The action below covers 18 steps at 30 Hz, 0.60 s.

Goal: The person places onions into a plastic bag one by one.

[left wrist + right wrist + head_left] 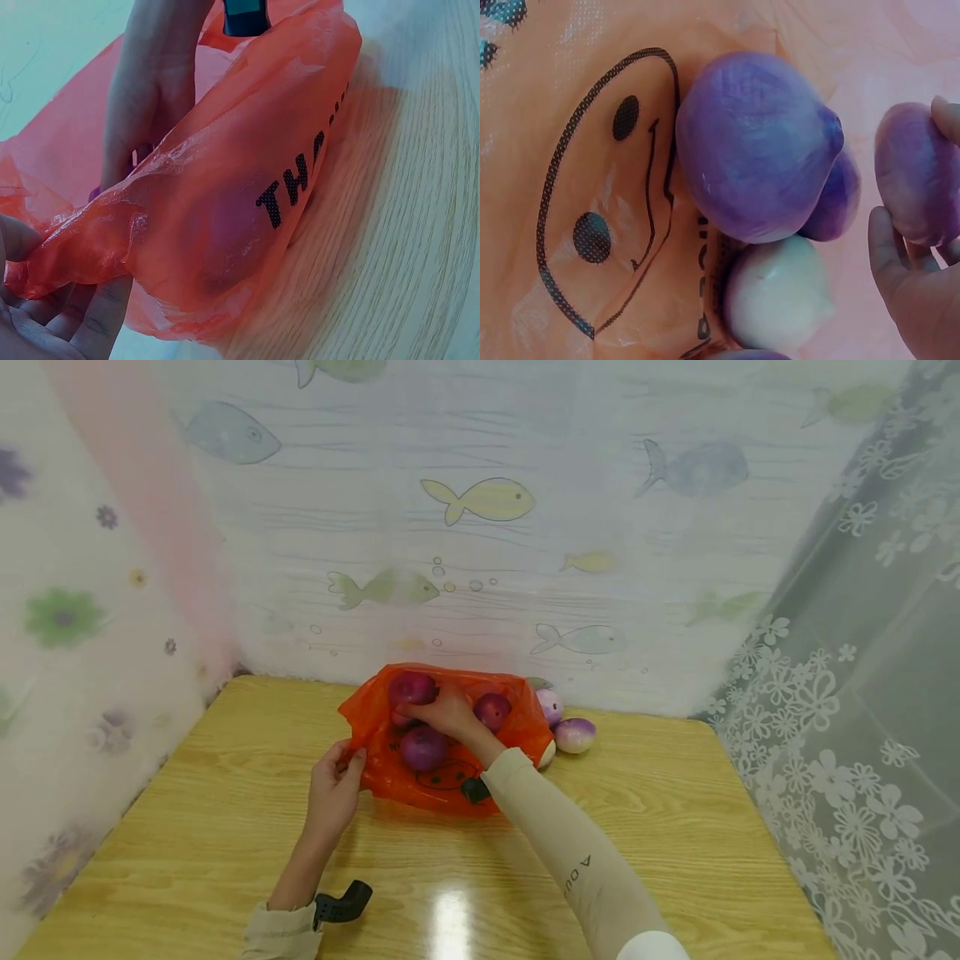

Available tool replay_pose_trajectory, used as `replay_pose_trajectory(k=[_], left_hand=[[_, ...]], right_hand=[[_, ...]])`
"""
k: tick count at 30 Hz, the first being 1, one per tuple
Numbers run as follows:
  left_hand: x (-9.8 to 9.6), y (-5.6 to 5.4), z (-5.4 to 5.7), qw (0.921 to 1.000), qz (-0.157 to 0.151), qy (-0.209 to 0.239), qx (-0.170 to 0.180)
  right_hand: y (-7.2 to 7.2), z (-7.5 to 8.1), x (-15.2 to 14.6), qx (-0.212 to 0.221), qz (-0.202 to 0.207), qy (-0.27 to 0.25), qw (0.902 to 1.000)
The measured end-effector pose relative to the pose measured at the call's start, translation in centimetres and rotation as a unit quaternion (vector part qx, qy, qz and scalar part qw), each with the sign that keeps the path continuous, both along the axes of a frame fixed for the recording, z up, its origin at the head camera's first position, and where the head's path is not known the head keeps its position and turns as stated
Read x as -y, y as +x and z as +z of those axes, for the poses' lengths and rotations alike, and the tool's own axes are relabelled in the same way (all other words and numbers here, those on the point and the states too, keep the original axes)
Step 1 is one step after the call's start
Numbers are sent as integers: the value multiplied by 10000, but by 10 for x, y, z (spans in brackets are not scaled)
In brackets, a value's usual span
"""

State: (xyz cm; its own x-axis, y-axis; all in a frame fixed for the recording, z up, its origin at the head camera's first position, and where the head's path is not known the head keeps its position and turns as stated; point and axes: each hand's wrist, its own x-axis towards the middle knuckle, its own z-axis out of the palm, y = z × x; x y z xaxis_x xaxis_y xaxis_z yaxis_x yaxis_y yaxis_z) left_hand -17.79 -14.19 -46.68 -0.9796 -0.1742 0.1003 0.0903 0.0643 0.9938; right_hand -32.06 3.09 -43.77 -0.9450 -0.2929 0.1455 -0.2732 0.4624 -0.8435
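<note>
An orange-red plastic bag [390, 777] with black print lies on the table, its mouth spread wide. My left hand [333, 785] pinches the bag's left edge between thumb and fingers, and the gathered film shows in the left wrist view. Inside the bag, my right hand [448, 710] holds a purple onion [911, 176] with its thumb on one side and fingers on the other. A large purple onion [757, 146] lies on the bag's printed face, with a whitish, purple-edged bulb [780, 292] beside it. Another purple onion [492, 712] lies to the right of that hand.
Purple-and-white turnips, one in front [575, 736] and one behind [551, 706], lie just outside the bag's right side. The wooden table [660, 827] meets a fish-patterned curtain [480, 560] at the back. Lacy grey cloth [847, 760] hangs on the right.
</note>
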Motion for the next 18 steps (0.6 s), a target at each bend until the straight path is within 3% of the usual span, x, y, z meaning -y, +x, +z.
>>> replay_pose_trajectory(k=[7, 15, 18], left_hand=[[0, 0, -1, 10000, 34, -24, -6], [1, 1, 0, 10000, 14, -64, 43], [2, 2, 1, 10000, 15, -77, 51]], right_hand=[[0, -3, 5, -159, -284, 285, 9991], [1, -6, 10, -92, 149, -647, 9977], [2, -6, 8, -71, 188, -681, 9975]])
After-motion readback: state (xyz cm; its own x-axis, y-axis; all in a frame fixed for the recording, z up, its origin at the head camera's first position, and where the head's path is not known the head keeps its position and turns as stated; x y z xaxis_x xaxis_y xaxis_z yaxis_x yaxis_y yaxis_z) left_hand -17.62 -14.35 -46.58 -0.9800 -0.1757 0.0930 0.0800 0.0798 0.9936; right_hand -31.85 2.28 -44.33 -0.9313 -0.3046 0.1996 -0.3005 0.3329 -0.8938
